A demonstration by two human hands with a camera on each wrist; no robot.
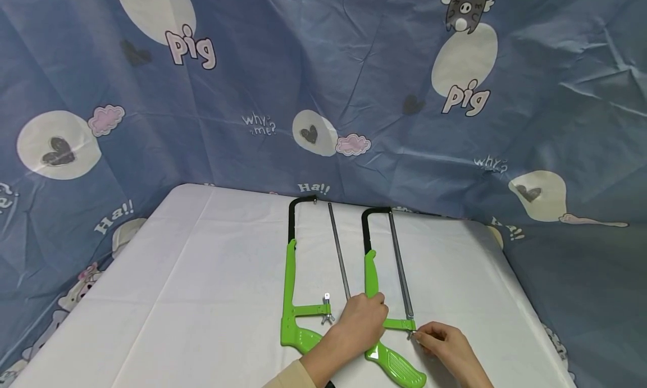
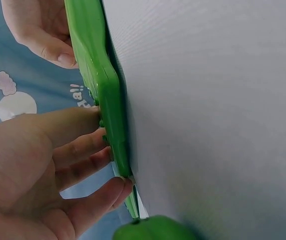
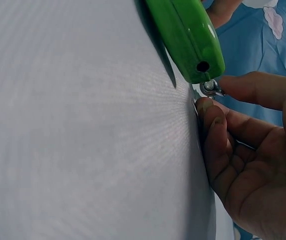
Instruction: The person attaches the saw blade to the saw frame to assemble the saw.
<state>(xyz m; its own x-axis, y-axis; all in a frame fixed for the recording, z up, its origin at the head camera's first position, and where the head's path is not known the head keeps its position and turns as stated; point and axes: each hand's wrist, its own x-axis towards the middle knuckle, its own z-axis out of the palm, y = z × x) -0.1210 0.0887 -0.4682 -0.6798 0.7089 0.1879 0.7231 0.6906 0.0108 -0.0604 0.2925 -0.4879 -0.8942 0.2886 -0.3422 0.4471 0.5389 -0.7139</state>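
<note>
A green and black hacksaw [image 1: 371,275] lies flat on the table, a grey blade [image 1: 401,264] stretched along its open side. My left hand [image 1: 361,320] grips its green frame above the handle; in the left wrist view, thumb and fingers of that hand [image 2: 27,160] touch opposite edges of the frame. At the blade's near end, my right hand [image 1: 447,346] pinches a small metal wing nut [image 3: 210,88], seen beside the green handle's end in the right wrist view. The fingertips partly hide the nut.
A second green hacksaw frame [image 1: 290,275] lies to the left, with its own wing nut [image 1: 327,319] and no blade fitted. A loose grey blade [image 1: 337,245] lies between the two saws. The white table [image 1: 212,287] meets a blue printed cloth [image 1: 242,85] behind.
</note>
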